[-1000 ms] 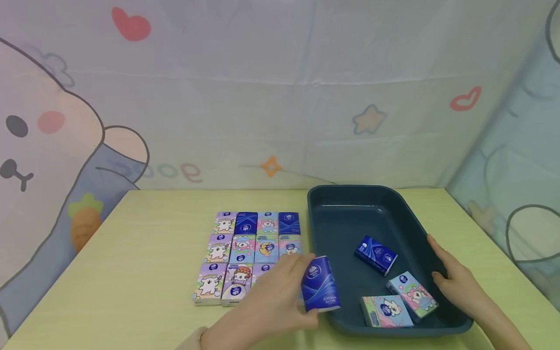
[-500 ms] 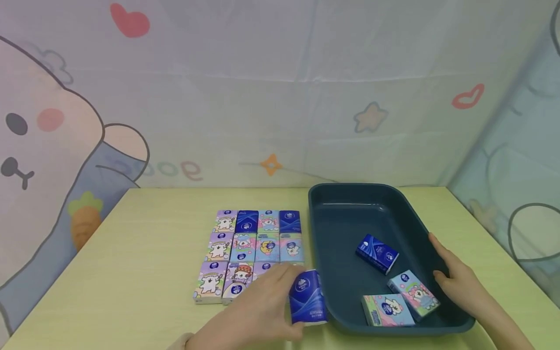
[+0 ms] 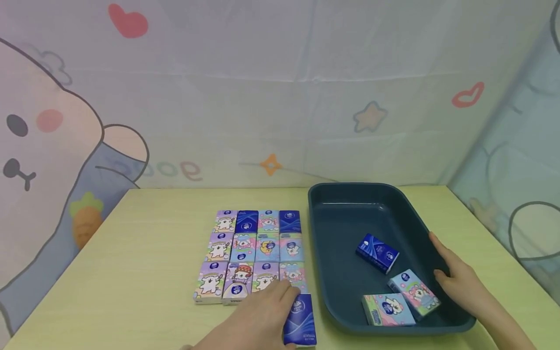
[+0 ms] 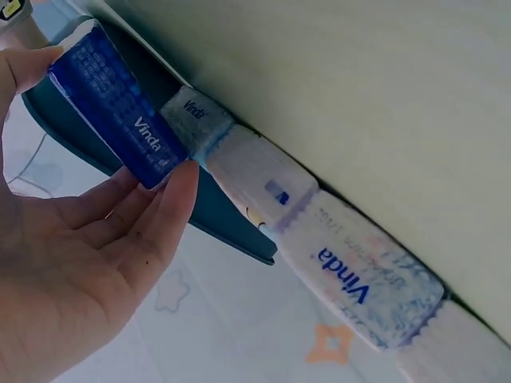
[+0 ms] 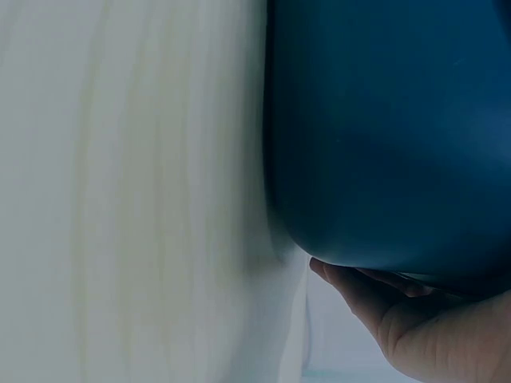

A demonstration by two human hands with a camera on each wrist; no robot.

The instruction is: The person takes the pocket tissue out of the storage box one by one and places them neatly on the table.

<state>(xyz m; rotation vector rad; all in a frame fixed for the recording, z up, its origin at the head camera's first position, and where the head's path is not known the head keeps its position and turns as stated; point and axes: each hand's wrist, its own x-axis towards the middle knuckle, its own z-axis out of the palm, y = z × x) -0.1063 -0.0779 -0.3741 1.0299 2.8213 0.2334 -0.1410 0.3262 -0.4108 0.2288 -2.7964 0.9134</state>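
My left hand (image 3: pixel 258 316) grips a dark blue tissue pack (image 3: pixel 300 321) between thumb and fingertips, at the near right end of rows of tissue packs (image 3: pixel 240 272). In the left wrist view, the blue tissue pack (image 4: pixel 116 104) sits tilted between thumb and fingers, beside a pale pack (image 4: pixel 200 116) at the end of a row. My right hand (image 3: pixel 461 287) holds the right rim of a dark teal tray (image 3: pixel 345 238), thumb on the inner side. From the right wrist view, fingers of the right hand (image 5: pixel 431 335) lie against the tray's outside (image 5: pixel 383 144).
Inside the tray lie a blue tissue pack (image 3: pixel 377 253) and two pastel ones (image 3: pixel 414 291) (image 3: pixel 388 310), loosely angled. The tray stands just right of the rows on a pale yellow-green table (image 3: pixel 131 262). A printed cloth (image 3: pixel 218 97) hangs behind.
My left hand has moved the blue tissue pack left and down from beside the tray's rim to the near end of the rows. The right hand stays at the tray.
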